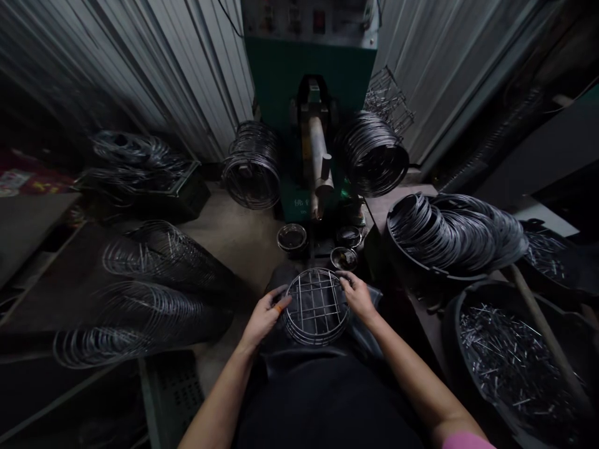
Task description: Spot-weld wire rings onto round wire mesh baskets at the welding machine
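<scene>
A round wire rack, made of stacked rings with a grid of straight rods across the top, is held over my lap. My left hand grips its left rim, with an orange band on one finger. At its upper right rim, my right hand has its fingers closed on the wire. In front of the rack stands a green welding machine with a thick metal arm pointing down towards me. Small round dishes sit below that arm.
Bundles of wire rings hang left of the machine arm, and more rings hang on its right. To my right are a basin of rings and a tub of short rods with a stick across it. Stacked wire racks stand left.
</scene>
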The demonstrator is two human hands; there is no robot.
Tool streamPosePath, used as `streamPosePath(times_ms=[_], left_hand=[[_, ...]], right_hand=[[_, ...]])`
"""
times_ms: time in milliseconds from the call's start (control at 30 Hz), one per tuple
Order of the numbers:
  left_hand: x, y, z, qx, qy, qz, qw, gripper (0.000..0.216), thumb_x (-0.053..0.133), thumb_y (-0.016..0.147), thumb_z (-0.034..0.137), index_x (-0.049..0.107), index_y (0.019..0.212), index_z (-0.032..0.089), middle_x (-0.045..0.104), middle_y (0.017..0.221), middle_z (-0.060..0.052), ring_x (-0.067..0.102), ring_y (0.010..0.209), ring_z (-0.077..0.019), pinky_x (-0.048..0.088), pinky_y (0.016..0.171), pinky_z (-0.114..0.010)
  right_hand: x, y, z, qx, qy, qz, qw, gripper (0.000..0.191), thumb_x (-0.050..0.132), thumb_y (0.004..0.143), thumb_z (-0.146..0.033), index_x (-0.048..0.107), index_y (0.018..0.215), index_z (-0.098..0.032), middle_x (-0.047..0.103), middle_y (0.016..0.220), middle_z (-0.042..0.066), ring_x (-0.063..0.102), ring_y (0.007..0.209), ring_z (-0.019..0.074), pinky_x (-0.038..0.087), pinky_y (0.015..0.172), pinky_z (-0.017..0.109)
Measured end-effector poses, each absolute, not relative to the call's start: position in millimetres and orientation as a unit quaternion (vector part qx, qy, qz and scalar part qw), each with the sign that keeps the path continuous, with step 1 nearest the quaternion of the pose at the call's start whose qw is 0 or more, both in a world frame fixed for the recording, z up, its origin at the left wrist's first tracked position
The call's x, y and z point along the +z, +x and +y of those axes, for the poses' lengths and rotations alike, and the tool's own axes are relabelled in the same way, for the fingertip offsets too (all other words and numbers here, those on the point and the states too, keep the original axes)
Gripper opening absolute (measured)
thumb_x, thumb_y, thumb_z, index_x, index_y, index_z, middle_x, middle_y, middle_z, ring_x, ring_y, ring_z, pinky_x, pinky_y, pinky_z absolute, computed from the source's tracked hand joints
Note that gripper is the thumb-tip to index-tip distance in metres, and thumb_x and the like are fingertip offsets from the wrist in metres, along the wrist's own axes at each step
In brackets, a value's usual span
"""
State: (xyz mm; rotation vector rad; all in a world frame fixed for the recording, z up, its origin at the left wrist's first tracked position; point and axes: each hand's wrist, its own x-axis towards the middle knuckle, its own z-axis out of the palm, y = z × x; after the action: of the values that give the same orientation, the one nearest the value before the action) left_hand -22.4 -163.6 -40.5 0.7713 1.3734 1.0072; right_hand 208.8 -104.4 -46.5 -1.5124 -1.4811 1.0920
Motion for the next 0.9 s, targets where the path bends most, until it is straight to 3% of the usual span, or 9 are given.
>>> streamPosePath(times_ms=[233,400,667,833,900], left_hand=[[-39.6,-19.0,-164.8,0.395,0.415,0.610,0.547,0.052,0.066,0.069,0.038,0.061,0.114,0.014,0.060,0.121,-0.010,0.052,0.117,-0.0274,0.039,0.102,-0.037],[-40.6,-22.6,-162.0,0.344,0.474,0.629,0.511,0.053,0.057,0.073,0.040,0.059,0.119,0.012,0.056,0.127,-0.010,0.044,0.125,-0.0272,0.030,0.108,-0.038],[-45.9,-26.8,-166.3,0.310,0.518,0.618,0.504,0.065,0.053,0.075,0.052,0.053,0.126,0.013,0.049,0.134,-0.010,0.039,0.129,-0.0267,0.026,0.110,-0.039],[-38.4,-40.1,-157.4,0.324,0.479,0.638,0.509,0.079,0.058,0.073,0.060,0.040,0.136,0.016,0.057,0.125,-0.011,0.051,0.117,-0.0269,0.038,0.102,-0.038],[-32.5,-44.8,-139.0,0.333,0.455,0.645,0.516,0.079,0.060,0.073,0.060,0.039,0.137,0.018,0.057,0.123,-0.011,0.052,0.115,-0.0262,0.043,0.097,-0.034]], right_hand=[[-46.4,222.6,-103.0,0.405,-0.591,-0.613,0.334,0.027,0.058,0.075,-0.027,0.070,0.098,-0.019,0.071,0.102,0.009,0.063,0.099,0.0236,0.046,0.092,0.039],[-44.2,237.0,-101.9,0.489,-0.555,-0.603,0.298,0.036,0.062,0.073,-0.027,0.068,0.107,-0.018,0.069,0.109,0.008,0.062,0.104,0.0250,0.044,0.095,0.042],[-53.6,237.1,-112.7,0.520,-0.553,-0.558,0.335,0.039,0.067,0.069,-0.034,0.068,0.105,-0.019,0.070,0.108,0.007,0.061,0.106,0.0241,0.041,0.098,0.041],[-67.0,264.9,-99.3,0.453,-0.645,-0.495,0.366,0.043,0.060,0.075,-0.045,0.067,0.105,-0.016,0.070,0.102,0.010,0.063,0.098,0.0231,0.047,0.088,0.035],[-78.8,282.1,-89.1,0.369,-0.716,-0.500,0.319,0.044,0.061,0.075,-0.043,0.066,0.106,-0.013,0.069,0.104,0.013,0.062,0.100,0.0248,0.046,0.088,0.034]])
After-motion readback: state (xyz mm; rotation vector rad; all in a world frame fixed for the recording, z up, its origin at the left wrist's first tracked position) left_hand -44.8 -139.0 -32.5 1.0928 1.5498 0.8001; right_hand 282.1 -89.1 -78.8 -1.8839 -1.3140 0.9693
